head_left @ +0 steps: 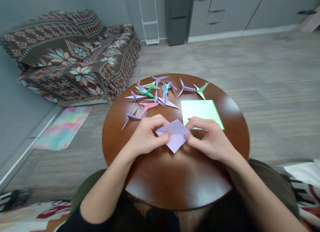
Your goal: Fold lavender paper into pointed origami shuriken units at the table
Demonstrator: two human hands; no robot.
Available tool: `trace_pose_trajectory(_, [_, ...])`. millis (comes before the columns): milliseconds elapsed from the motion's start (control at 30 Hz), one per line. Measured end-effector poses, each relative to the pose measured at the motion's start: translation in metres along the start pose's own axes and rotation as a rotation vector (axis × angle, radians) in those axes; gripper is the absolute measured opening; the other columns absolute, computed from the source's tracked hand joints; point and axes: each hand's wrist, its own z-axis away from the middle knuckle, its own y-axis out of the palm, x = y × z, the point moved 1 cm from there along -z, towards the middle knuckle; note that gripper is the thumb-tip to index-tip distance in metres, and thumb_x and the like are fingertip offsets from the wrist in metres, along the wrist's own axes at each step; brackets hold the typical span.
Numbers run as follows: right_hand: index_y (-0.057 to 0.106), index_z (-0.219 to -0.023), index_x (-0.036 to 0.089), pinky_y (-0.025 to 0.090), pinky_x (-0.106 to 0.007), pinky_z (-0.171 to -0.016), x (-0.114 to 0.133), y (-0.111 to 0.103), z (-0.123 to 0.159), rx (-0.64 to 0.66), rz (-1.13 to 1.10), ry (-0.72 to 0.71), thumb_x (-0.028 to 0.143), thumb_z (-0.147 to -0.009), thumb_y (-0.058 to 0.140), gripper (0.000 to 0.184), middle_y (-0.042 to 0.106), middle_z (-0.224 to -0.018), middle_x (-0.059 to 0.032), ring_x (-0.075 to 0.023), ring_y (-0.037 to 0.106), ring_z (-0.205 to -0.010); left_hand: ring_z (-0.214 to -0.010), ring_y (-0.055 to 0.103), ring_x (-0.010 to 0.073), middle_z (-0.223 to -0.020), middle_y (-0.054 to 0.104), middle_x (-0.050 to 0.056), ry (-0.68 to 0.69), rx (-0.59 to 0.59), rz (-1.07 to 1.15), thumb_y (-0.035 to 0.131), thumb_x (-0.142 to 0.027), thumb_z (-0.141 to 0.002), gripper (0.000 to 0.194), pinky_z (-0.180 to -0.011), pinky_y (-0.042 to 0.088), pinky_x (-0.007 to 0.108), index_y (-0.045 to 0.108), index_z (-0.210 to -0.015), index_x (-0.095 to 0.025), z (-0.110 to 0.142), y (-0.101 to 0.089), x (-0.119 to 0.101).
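A folded lilac paper, diamond-shaped, lies at the middle of the round wooden table. My left hand pinches its left corner with curled fingers. My right hand pinches its right corner the same way. Both hands rest on the tabletop. A flat light-green paper square lies just behind my right hand.
Several folded paper cranes in lilac, green, pink and blue are spread over the table's far side. A sofa with a patterned throw stands at the far left, with a pastel mat on the floor. Grey cabinets line the back wall.
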Motion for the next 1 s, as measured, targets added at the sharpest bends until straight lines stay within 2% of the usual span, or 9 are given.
trace_pose_trajectory(300, [0.065, -0.078, 0.021, 0.047, -0.030, -0.075, -0.008, -0.010, 0.002, -0.041, 0.045, 0.064, 0.009, -0.083, 0.067, 0.013, 0.069, -0.079, 0.0007, -0.0166, 0.062, -0.075, -0.071, 0.062, 0.0150, -0.078, 0.068, 0.003, -0.023, -0.077, 0.046, 0.070, -0.018, -0.082, 0.006, -0.064, 0.048, 0.026, 0.071, -0.078, -0.014, -0.001, -0.002, 0.002])
trace_pose_trajectory(433, [0.063, -0.080, 0.021, 0.047, -0.031, -0.078, -0.009, -0.010, 0.001, -0.053, 0.061, 0.011, 0.009, -0.087, 0.065, 0.014, 0.068, -0.081, 0.0002, -0.0171, 0.062, -0.078, -0.071, 0.063, 0.0149, -0.080, 0.069, 0.003, -0.039, -0.104, 0.072, 0.070, -0.018, -0.083, 0.005, -0.065, 0.049, 0.026, 0.072, -0.082, -0.014, 0.000, -0.001, 0.003])
trace_pose_trajectory(567, [0.063, -0.083, 0.021, 0.047, -0.033, -0.079, -0.005, -0.003, -0.001, -0.024, 0.040, -0.069, 0.012, -0.090, 0.066, 0.012, 0.069, -0.083, -0.0012, -0.0174, 0.063, -0.079, -0.072, 0.063, 0.0153, -0.081, 0.069, 0.003, -0.033, -0.071, 0.015, 0.070, -0.019, -0.084, 0.006, -0.067, 0.048, 0.028, 0.074, -0.084, -0.014, 0.001, 0.004, -0.001])
trace_pose_trajectory(733, [0.062, -0.083, 0.021, 0.047, -0.033, -0.078, 0.000, 0.004, -0.001, -0.025, 0.053, -0.147, 0.007, -0.087, 0.066, 0.015, 0.067, -0.079, -0.0002, -0.0168, 0.061, -0.075, -0.075, 0.063, 0.0173, -0.081, 0.070, 0.005, -0.013, -0.034, -0.012, 0.069, -0.019, -0.081, 0.008, -0.070, 0.048, 0.030, 0.076, -0.083, -0.013, 0.001, 0.009, -0.003])
trace_pose_trajectory(900, [0.060, -0.084, 0.022, 0.050, -0.035, -0.080, -0.002, 0.001, -0.001, -0.028, 0.082, -0.149, 0.013, -0.092, 0.067, 0.014, 0.068, -0.081, -0.0009, -0.0180, 0.062, -0.076, -0.067, 0.056, 0.0133, -0.078, 0.064, 0.002, -0.044, -0.012, 0.002, 0.068, -0.017, -0.078, 0.006, -0.061, 0.042, 0.026, 0.072, -0.078, -0.013, 0.001, 0.006, -0.001])
trace_pose_trajectory(1000, [0.060, -0.084, 0.023, 0.051, -0.037, -0.083, -0.005, -0.003, 0.000, -0.025, 0.090, -0.139, 0.016, -0.093, 0.066, 0.014, 0.068, -0.081, -0.0009, -0.0188, 0.062, -0.077, -0.067, 0.055, 0.0126, -0.077, 0.062, 0.001, -0.047, -0.008, 0.024, 0.067, -0.015, -0.078, 0.004, -0.061, 0.041, 0.026, 0.071, -0.078, -0.014, 0.001, 0.002, 0.000])
